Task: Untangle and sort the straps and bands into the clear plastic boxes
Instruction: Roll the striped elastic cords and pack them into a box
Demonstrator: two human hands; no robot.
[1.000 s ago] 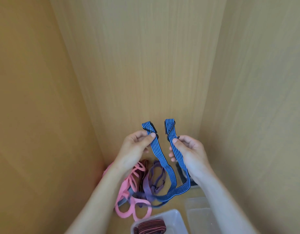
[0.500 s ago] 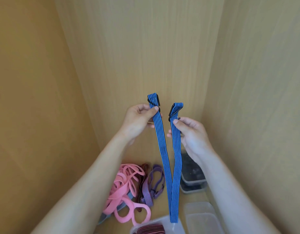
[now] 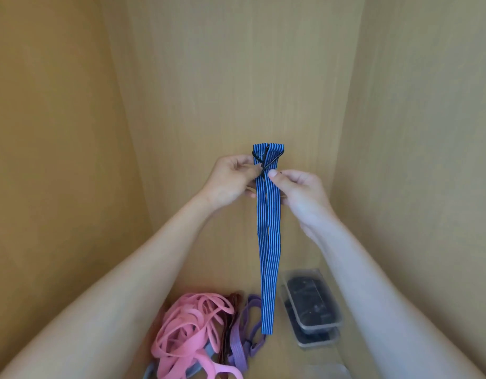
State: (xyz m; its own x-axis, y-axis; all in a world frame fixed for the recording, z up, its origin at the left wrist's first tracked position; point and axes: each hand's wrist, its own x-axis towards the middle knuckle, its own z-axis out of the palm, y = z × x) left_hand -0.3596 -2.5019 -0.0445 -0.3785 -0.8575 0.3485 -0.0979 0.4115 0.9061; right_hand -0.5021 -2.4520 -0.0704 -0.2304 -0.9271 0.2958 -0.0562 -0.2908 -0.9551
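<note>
The left hand (image 3: pixel 230 179) and the right hand (image 3: pixel 299 190) are raised side by side in front of the person, both with fingers curled. Each pinches one upper end of a blue striped strap (image 3: pixel 267 242) between thumb and fingers. The two ends are pressed together, and their black metal hooks (image 3: pixel 264 160) cross just above the thumbs. The strap is folded in half and hangs straight down from the hands as two flat lengths lying against each other, its bottom fold in the air above the surface below.

Beneath it on the wooden floor lies a tangled pile: pink bands (image 3: pixel 187 332) on the left, dark red bands (image 3: pixel 230 310) beside them, and purple bands (image 3: pixel 243 335) nearest the hanging strap. To the right of the strap stand two clear plastic boxes (image 3: pixel 318 328), one stacked in the other, with dark items inside. Plain wooden panels (image 3: pixel 236 77) enclose the space at the back and on both sides.
</note>
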